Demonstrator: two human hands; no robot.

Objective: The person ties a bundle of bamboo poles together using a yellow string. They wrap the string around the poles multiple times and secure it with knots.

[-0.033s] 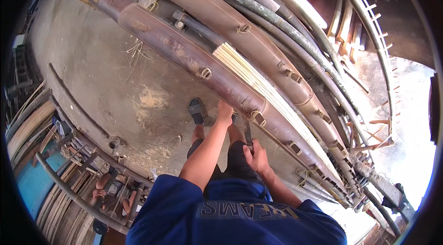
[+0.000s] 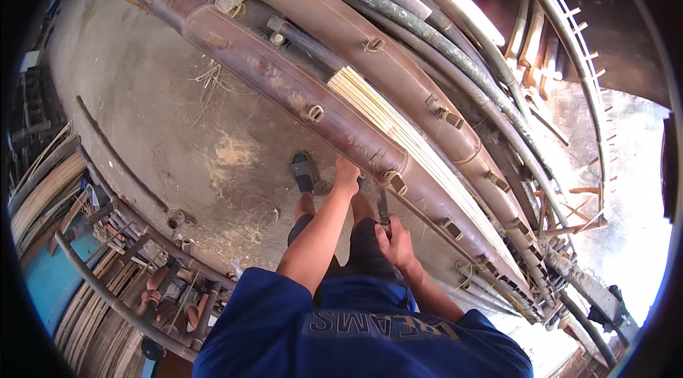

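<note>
A thick brown bamboo pole [image 2: 348, 137] with cut slots and raised loops runs diagonally in front of me. At its near edge, my left hand [image 2: 347, 174] is closed against the pole, its fingertips hidden by it. My right hand [image 2: 397, 241] is wrapped around a narrow dark tool [image 2: 383, 208], whose upper end points at the pole's underside near a slot. Whether this tool is a knife or a chisel cannot be made out.
Behind it lie pale split strips [image 2: 377, 106], a second slotted bamboo pole [image 2: 416, 82] and several long poles. A bamboo rail frame [image 2: 128, 310] stands at lower left, with another person [image 2: 174, 303] beyond it. Shavings [image 2: 213, 82] lie on the concrete floor.
The near bamboo pole has shifted or rolled very slightly, its slots and loops moving a little to the left. Both hands stay where they were.
</note>
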